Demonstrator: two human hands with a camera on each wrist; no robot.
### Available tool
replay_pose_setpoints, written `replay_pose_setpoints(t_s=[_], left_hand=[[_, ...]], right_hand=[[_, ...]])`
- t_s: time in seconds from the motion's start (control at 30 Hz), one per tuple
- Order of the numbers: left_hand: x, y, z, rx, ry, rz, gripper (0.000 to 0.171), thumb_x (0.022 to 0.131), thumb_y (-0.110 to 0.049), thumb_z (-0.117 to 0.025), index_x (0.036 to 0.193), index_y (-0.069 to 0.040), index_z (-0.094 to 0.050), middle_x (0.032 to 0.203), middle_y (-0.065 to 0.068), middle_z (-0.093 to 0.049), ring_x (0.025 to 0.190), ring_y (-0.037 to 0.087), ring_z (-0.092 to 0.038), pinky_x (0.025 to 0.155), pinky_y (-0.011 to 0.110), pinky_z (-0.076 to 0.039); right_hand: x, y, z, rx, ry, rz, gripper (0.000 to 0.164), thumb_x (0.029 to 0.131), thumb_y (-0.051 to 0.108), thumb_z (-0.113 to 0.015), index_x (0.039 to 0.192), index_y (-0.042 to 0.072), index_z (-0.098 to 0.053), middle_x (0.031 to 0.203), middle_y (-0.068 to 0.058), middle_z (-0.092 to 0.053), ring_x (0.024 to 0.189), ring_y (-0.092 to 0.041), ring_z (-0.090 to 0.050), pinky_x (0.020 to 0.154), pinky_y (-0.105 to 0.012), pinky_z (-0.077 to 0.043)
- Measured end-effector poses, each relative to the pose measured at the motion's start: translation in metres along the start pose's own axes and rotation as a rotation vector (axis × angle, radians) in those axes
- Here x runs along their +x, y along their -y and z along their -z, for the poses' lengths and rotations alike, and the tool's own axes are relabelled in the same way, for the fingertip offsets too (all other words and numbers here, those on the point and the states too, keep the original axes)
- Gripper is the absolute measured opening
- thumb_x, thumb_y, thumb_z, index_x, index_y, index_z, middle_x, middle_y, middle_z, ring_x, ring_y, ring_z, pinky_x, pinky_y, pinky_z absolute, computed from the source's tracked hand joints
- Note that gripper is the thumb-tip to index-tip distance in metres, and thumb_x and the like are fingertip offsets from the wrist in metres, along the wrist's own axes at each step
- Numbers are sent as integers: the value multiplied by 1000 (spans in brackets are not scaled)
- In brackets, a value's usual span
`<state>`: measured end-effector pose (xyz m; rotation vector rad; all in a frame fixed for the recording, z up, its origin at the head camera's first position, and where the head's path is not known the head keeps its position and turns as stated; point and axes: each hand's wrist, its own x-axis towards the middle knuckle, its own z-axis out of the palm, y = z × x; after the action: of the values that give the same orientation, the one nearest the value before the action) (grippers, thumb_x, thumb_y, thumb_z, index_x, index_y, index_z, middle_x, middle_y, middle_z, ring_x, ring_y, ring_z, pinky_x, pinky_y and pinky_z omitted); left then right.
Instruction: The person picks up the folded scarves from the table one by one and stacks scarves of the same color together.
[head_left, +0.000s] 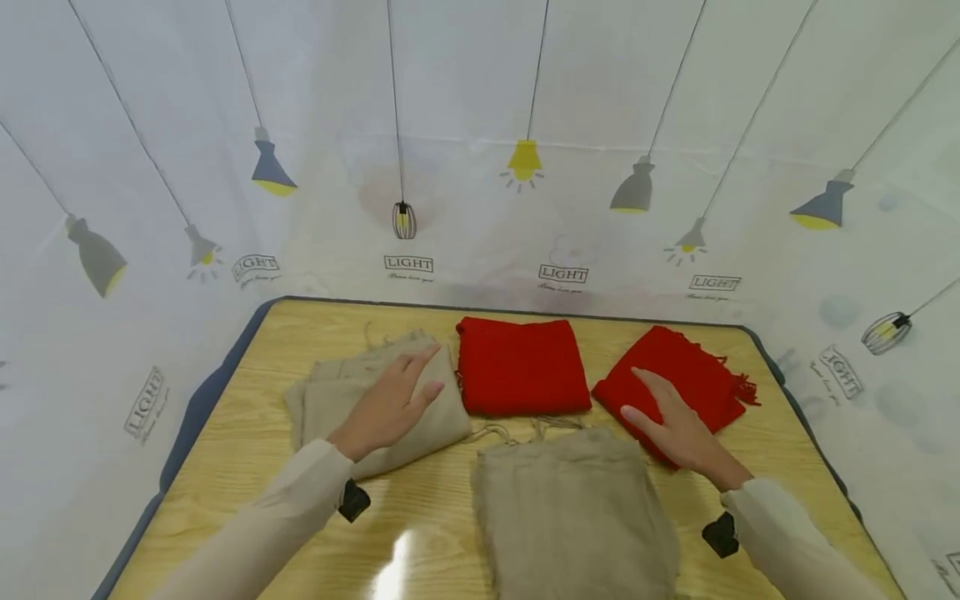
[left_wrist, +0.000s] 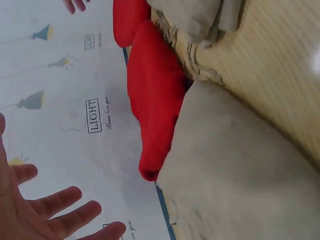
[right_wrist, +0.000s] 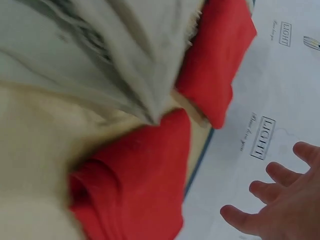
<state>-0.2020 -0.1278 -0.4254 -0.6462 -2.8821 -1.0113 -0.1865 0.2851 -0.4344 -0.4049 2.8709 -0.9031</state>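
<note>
My left hand [head_left: 392, 407] hovers over a folded beige scarf [head_left: 442, 417] on the left of the table, its fingers spread and holding nothing. Over the folded red scarf [head_left: 701, 371] at the right is my right hand [head_left: 678, 429], also with loosely extended fingers and nothing in them. A second folded red scarf [head_left: 525, 367] lies at the back centre, between the hands. Nearer the front sits another folded beige scarf [head_left: 573, 517], its fringe toward the back. Both wrist views show the spread fingers apart from the cloth.
All the scarves lie on a wood-grain table [head_left: 247, 442] with a dark blue edge [head_left: 176, 450]. Behind and beside it hangs a white cloth backdrop [head_left: 472, 108] printed with lamps and the word LIGHT.
</note>
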Motion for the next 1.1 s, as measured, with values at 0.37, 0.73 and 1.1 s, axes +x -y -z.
replay_pose_setpoints(t_s=[0.37,0.73,1.1], left_hand=[[-32,-17,-38,-237,84,73,56,101,-34,-42,146,-3,-30,133,23,-46,123,36,-47,98,52,-40],[-62,-22,-86,-345,119,203,64,98,-38,-48,146,0,-28,138,31,-40,119,45,-48,91,58,-43],[-77,-41,-133,-404,97,273,70,93,-36,-57,147,-1,-26,117,31,-46,100,39,-55,80,55,-47]], right_hand=[[-34,-15,-36,111,-32,-21,61,97,32,-51,146,2,-29,150,-24,-26,136,-46,-26,100,-69,-26],[-54,-30,-62,160,-67,-114,57,98,32,-49,142,-2,-35,144,-24,-35,133,-44,-32,99,-66,-32],[-66,-35,-84,181,-109,-180,61,97,35,-53,144,2,-34,146,-23,-34,129,-42,-40,94,-55,-43]])
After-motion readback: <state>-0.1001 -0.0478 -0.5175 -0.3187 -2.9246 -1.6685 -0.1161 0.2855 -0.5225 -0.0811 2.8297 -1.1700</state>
